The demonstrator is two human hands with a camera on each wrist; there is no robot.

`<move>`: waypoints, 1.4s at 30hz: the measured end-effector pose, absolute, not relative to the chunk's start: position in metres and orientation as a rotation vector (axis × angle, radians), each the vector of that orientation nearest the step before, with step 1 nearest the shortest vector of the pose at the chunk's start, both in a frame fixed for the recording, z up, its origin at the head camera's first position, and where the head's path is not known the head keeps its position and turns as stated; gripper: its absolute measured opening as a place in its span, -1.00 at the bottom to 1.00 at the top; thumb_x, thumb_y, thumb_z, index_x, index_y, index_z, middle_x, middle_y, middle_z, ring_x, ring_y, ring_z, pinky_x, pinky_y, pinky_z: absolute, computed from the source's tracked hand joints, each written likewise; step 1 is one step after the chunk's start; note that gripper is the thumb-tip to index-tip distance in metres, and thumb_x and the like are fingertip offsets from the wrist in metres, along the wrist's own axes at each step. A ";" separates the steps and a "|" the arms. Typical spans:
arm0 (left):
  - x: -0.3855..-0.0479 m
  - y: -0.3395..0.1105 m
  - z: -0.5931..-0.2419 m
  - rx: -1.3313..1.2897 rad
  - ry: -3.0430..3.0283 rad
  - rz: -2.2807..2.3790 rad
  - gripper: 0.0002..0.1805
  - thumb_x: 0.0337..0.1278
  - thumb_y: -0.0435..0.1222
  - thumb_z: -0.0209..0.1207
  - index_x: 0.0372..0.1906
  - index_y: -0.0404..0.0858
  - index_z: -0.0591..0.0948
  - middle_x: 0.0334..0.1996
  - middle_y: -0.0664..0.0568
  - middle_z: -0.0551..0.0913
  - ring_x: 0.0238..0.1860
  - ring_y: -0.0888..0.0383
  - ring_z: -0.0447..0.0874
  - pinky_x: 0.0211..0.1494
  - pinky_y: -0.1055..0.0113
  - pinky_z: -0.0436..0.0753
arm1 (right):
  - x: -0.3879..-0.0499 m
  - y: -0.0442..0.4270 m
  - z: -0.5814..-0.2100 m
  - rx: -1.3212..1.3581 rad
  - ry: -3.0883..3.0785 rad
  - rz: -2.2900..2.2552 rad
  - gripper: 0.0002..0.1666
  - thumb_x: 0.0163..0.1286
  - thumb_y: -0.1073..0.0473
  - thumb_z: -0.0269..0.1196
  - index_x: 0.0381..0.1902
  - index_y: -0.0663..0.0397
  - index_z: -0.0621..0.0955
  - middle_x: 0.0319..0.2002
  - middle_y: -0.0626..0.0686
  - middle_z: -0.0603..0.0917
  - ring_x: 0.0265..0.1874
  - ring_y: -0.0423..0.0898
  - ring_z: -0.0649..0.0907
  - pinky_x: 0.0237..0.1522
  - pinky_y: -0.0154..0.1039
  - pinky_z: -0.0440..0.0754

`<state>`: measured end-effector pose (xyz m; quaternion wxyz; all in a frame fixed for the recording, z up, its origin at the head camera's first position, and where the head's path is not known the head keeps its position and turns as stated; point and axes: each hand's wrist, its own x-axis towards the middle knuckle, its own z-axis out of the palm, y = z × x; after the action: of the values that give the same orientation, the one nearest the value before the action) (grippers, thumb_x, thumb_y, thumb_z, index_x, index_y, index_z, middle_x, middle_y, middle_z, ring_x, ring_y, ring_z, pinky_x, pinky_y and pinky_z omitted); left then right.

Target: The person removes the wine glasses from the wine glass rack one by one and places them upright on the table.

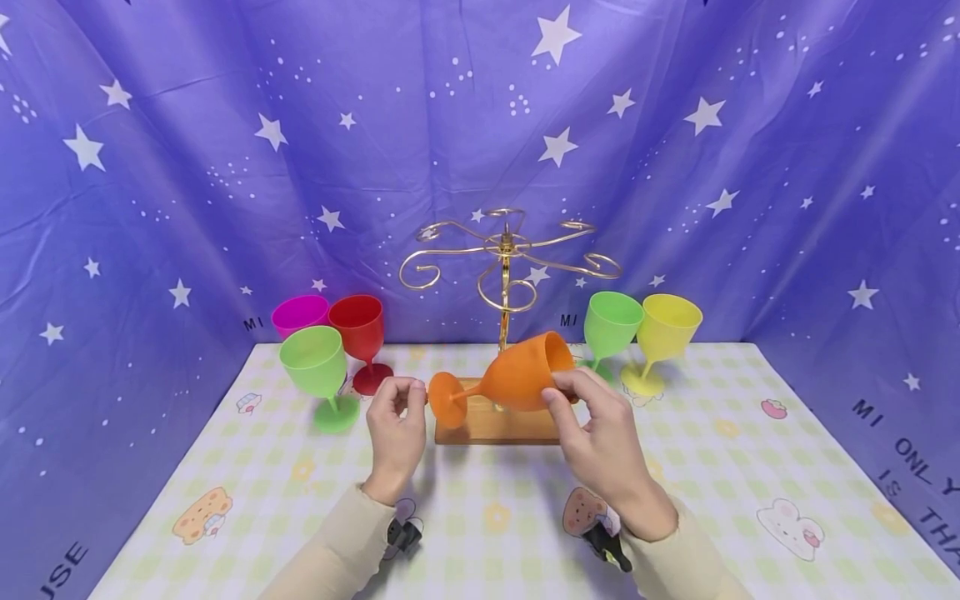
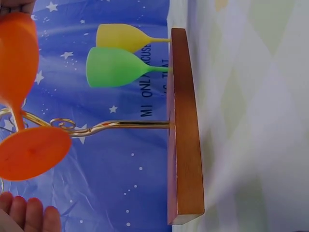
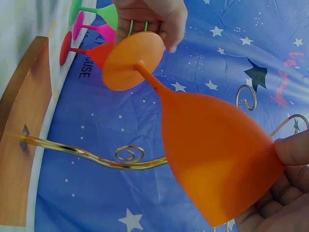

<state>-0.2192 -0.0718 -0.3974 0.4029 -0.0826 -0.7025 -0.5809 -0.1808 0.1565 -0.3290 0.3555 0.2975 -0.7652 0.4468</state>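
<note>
My right hand pinches an orange plastic goblet near its rim, thumb on one side and fingers on the other. The goblet lies tilted in the air, mouth to the right and round foot to the left. Close beside the foot is my left hand, its fingers loosely bent; the left wrist view shows a gap between those fingers and the foot. Behind the goblet stands a gold wire rack with curled arms on a wooden base, which the goblet partly hides.
At the left stand a green goblet, a red goblet and a magenta goblet. Another green goblet and a yellow goblet stand at the right. A purple starred curtain surrounds the checked tablecloth.
</note>
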 end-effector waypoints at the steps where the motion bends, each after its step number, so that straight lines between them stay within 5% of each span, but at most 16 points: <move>1: -0.222 -0.073 -0.401 -0.189 -1.794 -1.469 -0.92 0.11 -0.59 0.11 -0.43 -0.44 0.56 -0.48 -0.15 0.57 -0.46 0.17 0.54 -0.28 0.53 0.56 | -0.181 0.157 -0.328 0.770 -1.974 1.144 -0.82 0.20 0.46 0.27 -0.32 0.10 0.62 -0.42 -0.09 0.56 -0.39 -0.19 0.49 -0.29 -0.41 0.44; 12: -0.233 -0.080 -0.415 -0.030 -2.074 -1.516 -0.89 0.02 -0.46 0.24 -0.30 -0.38 0.61 -0.38 -0.08 0.60 -0.36 0.06 0.60 -0.26 0.38 0.60 | -0.183 0.162 -0.322 0.780 -1.894 1.041 -0.76 0.04 0.57 0.30 -0.35 0.21 0.64 -0.43 -0.04 0.59 -0.40 -0.15 0.55 -0.24 -0.45 0.50; 21: -0.239 -0.084 -0.424 0.090 -2.385 -1.527 -0.70 -0.06 -0.39 0.30 -0.16 -0.44 0.61 -0.27 -0.22 0.61 -0.32 0.04 0.58 -0.21 0.25 0.56 | -0.184 0.167 -0.319 0.775 -1.896 0.992 -0.93 0.19 0.41 0.25 -0.34 0.26 0.65 -0.43 -0.03 0.58 -0.40 -0.16 0.54 -0.28 -0.44 0.47; 27: -0.241 -0.086 -0.429 0.135 -2.507 -1.618 -0.64 -0.01 -0.39 0.28 -0.07 -0.47 0.57 -0.21 -0.21 0.62 -0.25 0.03 0.66 -0.16 0.18 0.61 | -0.186 0.171 -0.320 0.762 -1.894 0.960 -0.85 0.11 0.47 0.28 -0.33 0.24 0.65 -0.43 -0.05 0.59 -0.41 -0.17 0.55 -0.30 -0.43 0.47; 42: -0.247 -0.087 -0.441 0.149 -2.572 -1.713 -0.62 -0.04 -0.50 0.23 -0.03 -0.52 0.56 -0.27 -0.16 0.61 -0.25 0.04 0.58 -0.21 0.26 0.61 | -0.189 0.180 -0.318 0.728 -1.900 0.921 -0.83 0.07 0.48 0.30 -0.33 0.24 0.67 -0.43 -0.03 0.59 -0.42 -0.17 0.55 -0.30 -0.43 0.47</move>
<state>-0.2469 -0.0872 -0.4413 0.0240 0.0482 -0.8310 -0.5536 -0.1892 0.1797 -0.3177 0.4387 0.2929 -0.7644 0.3707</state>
